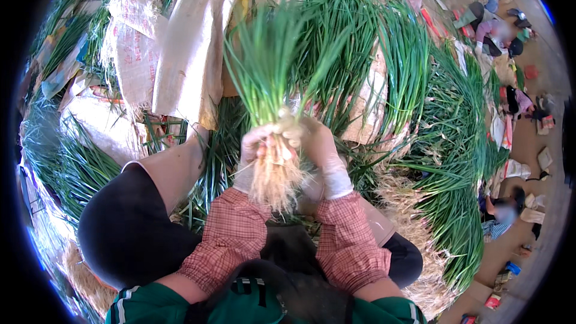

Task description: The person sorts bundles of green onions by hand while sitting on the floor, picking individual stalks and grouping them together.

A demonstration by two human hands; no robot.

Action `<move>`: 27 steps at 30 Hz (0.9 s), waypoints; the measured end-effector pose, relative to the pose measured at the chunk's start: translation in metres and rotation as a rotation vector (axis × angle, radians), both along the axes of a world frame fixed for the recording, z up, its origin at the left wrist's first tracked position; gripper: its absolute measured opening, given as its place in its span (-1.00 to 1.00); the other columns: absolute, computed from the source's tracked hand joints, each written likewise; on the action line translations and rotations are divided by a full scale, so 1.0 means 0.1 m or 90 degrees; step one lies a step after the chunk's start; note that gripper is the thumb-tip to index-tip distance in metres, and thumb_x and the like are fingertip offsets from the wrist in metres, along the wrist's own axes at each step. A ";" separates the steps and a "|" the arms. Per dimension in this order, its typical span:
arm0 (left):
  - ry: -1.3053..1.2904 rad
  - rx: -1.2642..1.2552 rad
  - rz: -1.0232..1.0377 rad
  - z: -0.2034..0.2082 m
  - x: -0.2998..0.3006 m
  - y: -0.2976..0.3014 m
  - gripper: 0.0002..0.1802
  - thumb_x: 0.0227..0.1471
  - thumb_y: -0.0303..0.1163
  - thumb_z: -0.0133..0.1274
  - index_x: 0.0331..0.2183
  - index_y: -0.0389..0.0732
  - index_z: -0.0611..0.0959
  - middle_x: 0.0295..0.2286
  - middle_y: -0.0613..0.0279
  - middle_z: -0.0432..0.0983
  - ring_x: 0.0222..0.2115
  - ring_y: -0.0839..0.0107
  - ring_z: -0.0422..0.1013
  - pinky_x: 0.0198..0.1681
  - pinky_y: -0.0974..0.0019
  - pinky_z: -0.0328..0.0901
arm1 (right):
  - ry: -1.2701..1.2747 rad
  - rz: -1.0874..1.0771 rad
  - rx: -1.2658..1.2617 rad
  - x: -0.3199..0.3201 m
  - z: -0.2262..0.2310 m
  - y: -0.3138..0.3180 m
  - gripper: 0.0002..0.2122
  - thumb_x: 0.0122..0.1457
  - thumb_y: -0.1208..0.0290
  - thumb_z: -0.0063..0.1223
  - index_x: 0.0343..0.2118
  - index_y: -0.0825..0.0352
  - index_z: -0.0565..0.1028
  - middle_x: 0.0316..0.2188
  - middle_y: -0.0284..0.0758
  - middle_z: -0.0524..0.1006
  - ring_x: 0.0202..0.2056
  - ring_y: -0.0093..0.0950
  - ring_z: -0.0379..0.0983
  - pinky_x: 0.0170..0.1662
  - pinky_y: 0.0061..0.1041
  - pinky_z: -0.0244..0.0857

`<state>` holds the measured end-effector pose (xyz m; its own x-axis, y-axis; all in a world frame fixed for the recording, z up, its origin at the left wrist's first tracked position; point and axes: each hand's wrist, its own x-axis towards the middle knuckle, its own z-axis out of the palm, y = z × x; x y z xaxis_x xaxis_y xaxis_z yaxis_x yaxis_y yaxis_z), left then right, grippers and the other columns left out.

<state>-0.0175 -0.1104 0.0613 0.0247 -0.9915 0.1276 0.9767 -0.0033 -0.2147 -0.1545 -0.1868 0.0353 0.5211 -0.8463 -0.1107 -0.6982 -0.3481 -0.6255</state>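
A bunch of green onions (277, 171) is held upright in front of me, with its pale, tangled roots hanging down and its long green leaves fanning out upward, blurred at the tips. My left hand (253, 147), in a light glove, is closed round the left side of the bunch just above the roots. From the right, my gloved right hand (313, 141) grips the same stems, its fingers meeting those of the left. Part of the right fingers is smeared by motion. Red checked sleeve covers (231, 225) reach over both forearms.
Beyond my hands more green onions (336, 42) lie in thick layers. A long heap (456, 162) curves down the right, roots (414, 228) toward me. White woven sacks (186, 42) lie at the far left. My bent knees (135, 222) flank the work. Other people (501, 213) sit along the right.
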 end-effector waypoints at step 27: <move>-0.048 0.248 -0.099 -0.44 0.17 0.18 -0.62 -0.09 -0.46 0.02 -0.16 -0.36 0.41 -0.45 0.26 0.37 -0.46 0.46 0.33 -0.34 0.38 0.35 | -0.243 -0.345 0.076 -0.54 0.26 -0.74 -0.83 0.14 0.43 -0.04 -0.32 0.38 0.56 -0.56 -0.27 0.51 -0.53 -0.54 0.43 -0.44 -0.57 0.30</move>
